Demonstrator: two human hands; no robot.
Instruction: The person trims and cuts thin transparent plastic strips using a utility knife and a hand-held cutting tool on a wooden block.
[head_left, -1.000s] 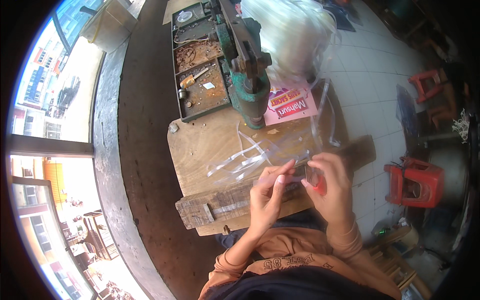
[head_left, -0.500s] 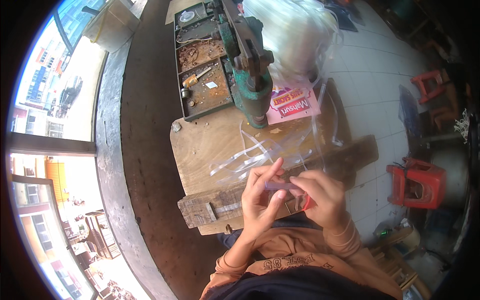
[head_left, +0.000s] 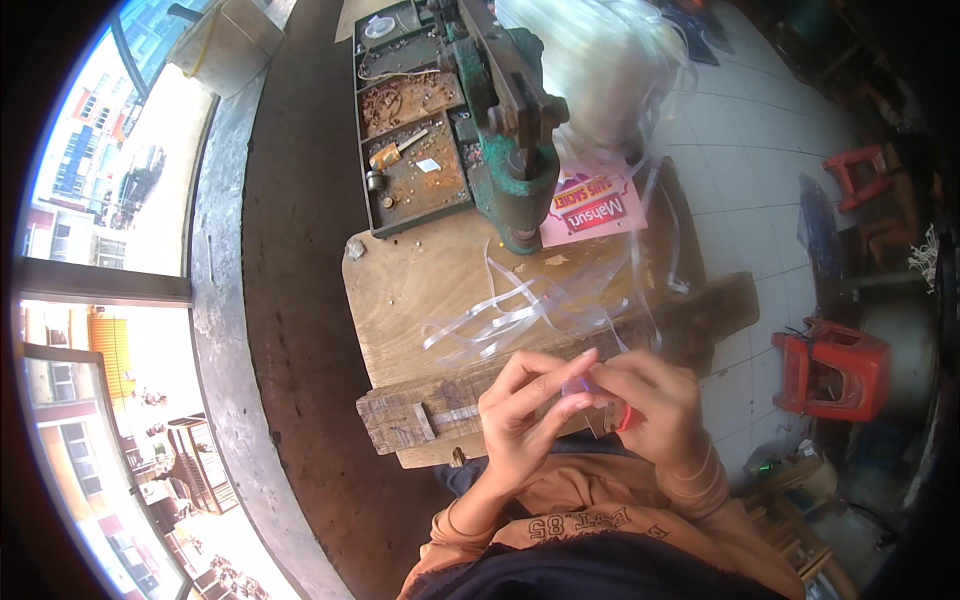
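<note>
Because the piece is small and limp, both hands meet over the bench's near edge, just in front of the orange-brown sweatshirt [head_left: 600, 480]. Left hand [head_left: 525, 400]: thumb and index nearly together, pinching a purplish translucent plastic piece [head_left: 576, 385]. Right hand [head_left: 655, 400]: fingers curled in, tips at the same piece; how much they grip is hidden. A small red tool [head_left: 624, 416] with a thin greyish part sits tucked in the right hand, probably so the fingertips can work without setting it down; exact kind unclear.

Next out, a worn wooden beam [head_left: 385, 418] crosses the near end of the wooden board [head_left: 385, 290]. Loose clear plastic strips [head_left: 520, 316] lie tangled on the board, likely left there for easy reach. Beyond, a green hand press [head_left: 520, 190] stands beside a pink printed sheet [head_left: 612, 228]. To its left, a divided metal tray [head_left: 428, 200] corrals small bits and a yellow-handled tool [head_left: 384, 156]. Farthest, a big translucent strip bundle [head_left: 600, 75] is heaped behind the sheet, presumably clear of the working spot.
</note>
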